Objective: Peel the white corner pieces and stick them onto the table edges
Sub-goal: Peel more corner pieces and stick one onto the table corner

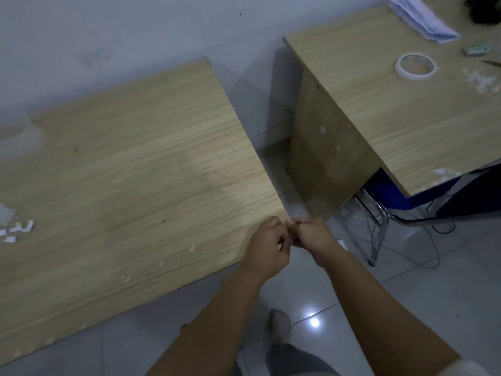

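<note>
My left hand (267, 246) and my right hand (311, 234) meet fingertip to fingertip at the near right corner of the low wooden table (130, 172). Both hands are closed around something small between the fingers, which the fingers hide, so I cannot tell what it is. The table corner itself lies under my hands. Several white paper scraps (17, 230) lie at the table's left edge. A second pile of white pieces (481, 81) rests on the taller desk (393, 109) to the right.
A roll of white tape (416, 67), a stack of papers (423, 19) and a small pale object (477, 49) lie on the taller desk. A chair with a metal frame (379, 229) and blue seat stands under it. Tiled floor (406, 308) and my foot (280, 325) are below.
</note>
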